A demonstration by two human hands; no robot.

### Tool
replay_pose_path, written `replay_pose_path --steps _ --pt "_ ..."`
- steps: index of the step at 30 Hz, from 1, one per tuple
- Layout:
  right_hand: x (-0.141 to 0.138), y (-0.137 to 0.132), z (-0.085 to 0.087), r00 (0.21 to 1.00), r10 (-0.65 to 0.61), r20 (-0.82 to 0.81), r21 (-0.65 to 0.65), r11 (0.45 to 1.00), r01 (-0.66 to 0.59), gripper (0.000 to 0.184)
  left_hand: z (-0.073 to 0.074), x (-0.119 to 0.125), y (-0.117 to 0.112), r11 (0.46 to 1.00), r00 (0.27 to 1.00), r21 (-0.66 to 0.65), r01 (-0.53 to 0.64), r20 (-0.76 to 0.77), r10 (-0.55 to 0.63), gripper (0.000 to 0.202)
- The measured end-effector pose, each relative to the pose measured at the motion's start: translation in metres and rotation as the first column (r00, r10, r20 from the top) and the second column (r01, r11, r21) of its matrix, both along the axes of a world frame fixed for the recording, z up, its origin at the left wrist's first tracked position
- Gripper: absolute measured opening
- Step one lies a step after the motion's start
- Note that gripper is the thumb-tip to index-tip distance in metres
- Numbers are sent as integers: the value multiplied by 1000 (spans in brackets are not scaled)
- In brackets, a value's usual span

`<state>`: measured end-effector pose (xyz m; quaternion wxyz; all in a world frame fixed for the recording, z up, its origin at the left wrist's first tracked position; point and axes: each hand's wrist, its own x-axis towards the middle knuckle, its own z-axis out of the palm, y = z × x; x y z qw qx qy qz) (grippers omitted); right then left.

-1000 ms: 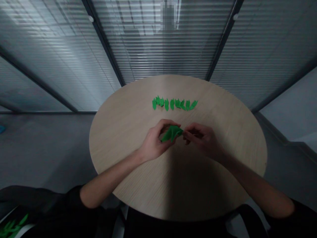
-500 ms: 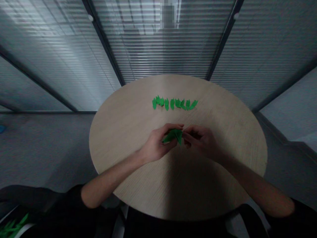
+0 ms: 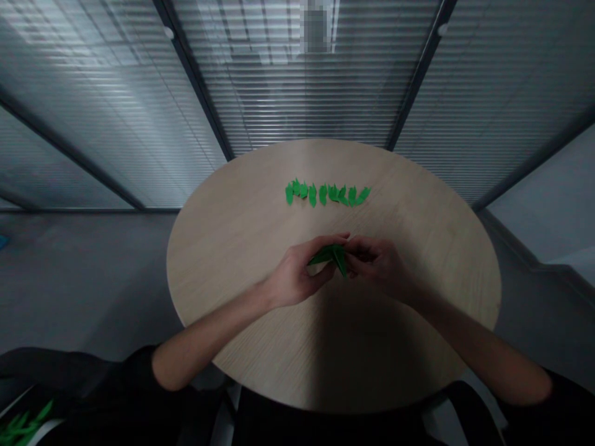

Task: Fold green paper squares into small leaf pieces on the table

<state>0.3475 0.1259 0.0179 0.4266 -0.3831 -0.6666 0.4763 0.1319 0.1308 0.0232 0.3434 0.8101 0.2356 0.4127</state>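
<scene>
Above the middle of the table, a piece of green folded paper (image 3: 333,253) with pointed flaps is between my two hands. My left hand (image 3: 300,269) grips it from the left, fingers along the top and thumb below. From the right, my right hand (image 3: 376,263) pinches its right edge with thumb and fingers. Its far side is hidden behind my fingers. Beyond my hands, a row of small green folded-paper pieces (image 3: 323,194) lies on the table, several of them close together or touching.
The round wooden table (image 3: 223,204) has its far edge close to a glass wall with blinds (image 3: 307,105). At the lower left, more green pieces (image 3: 28,424) sit in what looks like a white-edged container. A blue object (image 3: 2,241) lies on the floor at far left.
The folded paper has turned between my hands, so its flaps look narrower and point lower right. My left hand has shifted slightly right, closer to my right hand.
</scene>
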Motion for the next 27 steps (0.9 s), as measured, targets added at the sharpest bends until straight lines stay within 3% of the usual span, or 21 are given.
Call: replay_pose_path --steps 5,21,27 --pt "-1 -1 1 1000 -8 -5 -9 1000 8 7 -2 1 0 999 1000 30 28 8 -28 65" --pt "-4 -3 2 997 -74 -39 4 997 74 23 -6 4 -2 997 998 50 55 21 -56 64" --pt "-4 -3 -2 993 -113 -21 36 993 114 21 -3 4 -2 998 998 34 -58 -3 58 64"
